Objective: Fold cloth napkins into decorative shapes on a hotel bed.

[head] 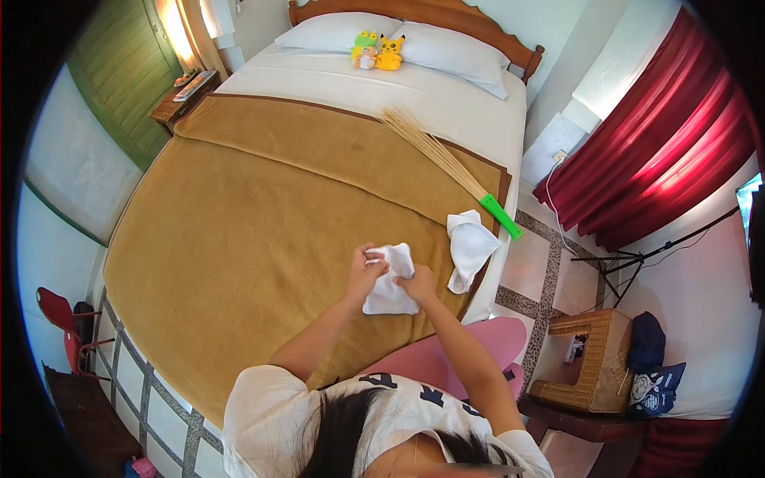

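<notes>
A small white cloth [391, 297] is spread between my two hands, just over the brown blanket [239, 227] on the bed. My left hand [366, 272] grips its upper left edge, with the fingers curled over the fabric. On the opposite side, my right hand [418, 282] pinches the right edge between thumb and fingers. Another white cloth [470, 248] lies crumpled on the blanket to the right. Beyond it rests a stick broom [445, 161] with a green handle [501, 216], lying diagonally across the blanket towards the bed's right edge.
Plush toys [378, 52] sit against white pillows [451, 51] at the wooden headboard [430, 13]. A bedside table [170, 107] stands at the left. To the right are a red curtain [663, 143], a black tripod [638, 258] and a woven box [609, 358]. A red chair [66, 328] stands at lower left.
</notes>
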`<state>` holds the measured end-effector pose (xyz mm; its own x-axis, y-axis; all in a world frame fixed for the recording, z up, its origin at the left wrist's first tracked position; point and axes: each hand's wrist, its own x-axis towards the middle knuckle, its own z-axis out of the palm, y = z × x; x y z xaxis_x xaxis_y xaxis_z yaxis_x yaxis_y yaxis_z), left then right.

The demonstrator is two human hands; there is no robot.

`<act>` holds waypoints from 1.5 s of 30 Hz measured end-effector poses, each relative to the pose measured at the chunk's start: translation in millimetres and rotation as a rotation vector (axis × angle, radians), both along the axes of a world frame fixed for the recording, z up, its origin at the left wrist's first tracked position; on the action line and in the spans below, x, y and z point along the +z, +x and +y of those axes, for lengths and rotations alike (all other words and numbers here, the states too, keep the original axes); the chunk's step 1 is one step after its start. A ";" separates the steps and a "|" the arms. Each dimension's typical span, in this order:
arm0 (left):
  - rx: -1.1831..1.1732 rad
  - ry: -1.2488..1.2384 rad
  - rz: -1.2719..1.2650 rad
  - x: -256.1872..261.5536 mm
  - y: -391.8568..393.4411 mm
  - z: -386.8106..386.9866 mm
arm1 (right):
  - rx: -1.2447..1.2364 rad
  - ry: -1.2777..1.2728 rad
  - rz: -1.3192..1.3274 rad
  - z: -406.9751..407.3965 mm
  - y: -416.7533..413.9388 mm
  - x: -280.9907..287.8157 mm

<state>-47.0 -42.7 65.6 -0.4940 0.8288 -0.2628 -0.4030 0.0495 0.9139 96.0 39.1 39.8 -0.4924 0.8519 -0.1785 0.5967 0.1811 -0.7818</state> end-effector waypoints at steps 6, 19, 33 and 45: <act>-0.177 -0.038 0.544 -46.0 11.9 -14.1 | -0.071 -0.059 -0.026 -0.2 2.1 -16.3; -0.491 0.069 1.277 -49.5 18.4 -9.9 | -0.080 0.003 0.048 -4.8 27.3 -7.8; -0.381 0.122 1.330 -42.5 15.6 -26.8 | 0.152 0.600 -0.060 -51.3 50.8 -24.7; 0.039 -0.200 0.648 -80.1 -31.4 0.3 | -0.019 0.520 0.189 -47.0 80.4 -23.7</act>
<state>-78.4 -42.4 -14.5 -0.6319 0.7734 -0.0498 0.2185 0.2395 0.9460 176.4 -7.9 16.2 -0.4588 0.8132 0.3582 0.4612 0.5625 -0.6862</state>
